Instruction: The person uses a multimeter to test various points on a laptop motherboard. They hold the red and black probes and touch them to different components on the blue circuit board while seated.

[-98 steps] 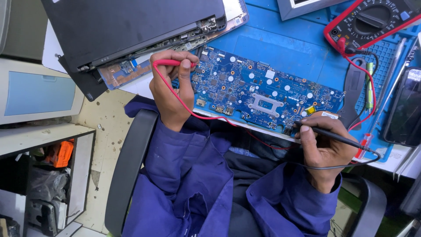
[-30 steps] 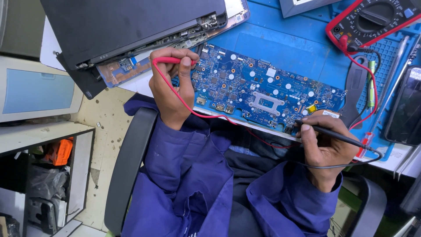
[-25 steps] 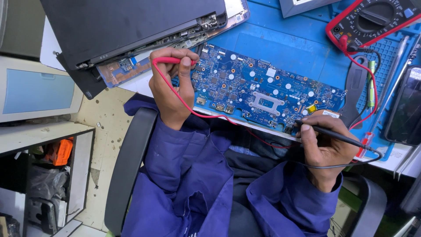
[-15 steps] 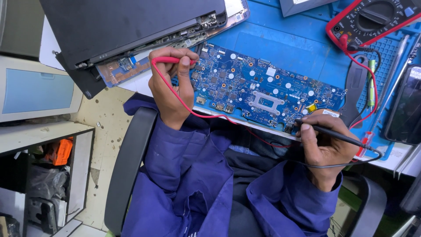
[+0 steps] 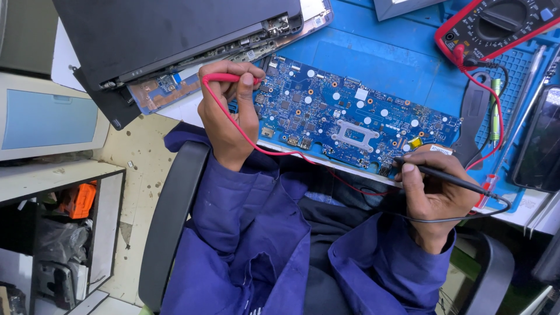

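Note:
A long blue circuit board (image 5: 350, 116) lies on a blue work mat (image 5: 379, 55). My left hand (image 5: 230, 114) holds a red test probe (image 5: 221, 77) at the board's left end. My right hand (image 5: 434, 195) grips a black test probe (image 5: 443, 178) whose tip touches the board's lower right edge. Red and black leads (image 5: 484, 93) run up to a red-cased multimeter (image 5: 501, 23) at the top right.
An opened black laptop shell (image 5: 169, 35) rests at the top left of the mat. A black pry tool (image 5: 469, 119), a green-handled tool (image 5: 496, 111) and a dark phone (image 5: 539, 143) lie at the right. A shelf unit (image 5: 52, 192) stands at the left. Black chair armrests (image 5: 172, 221) flank my lap.
Almost nothing differs; both hands stay on their probes at the same spots on the board, with only slight finger shifts on the red probe.

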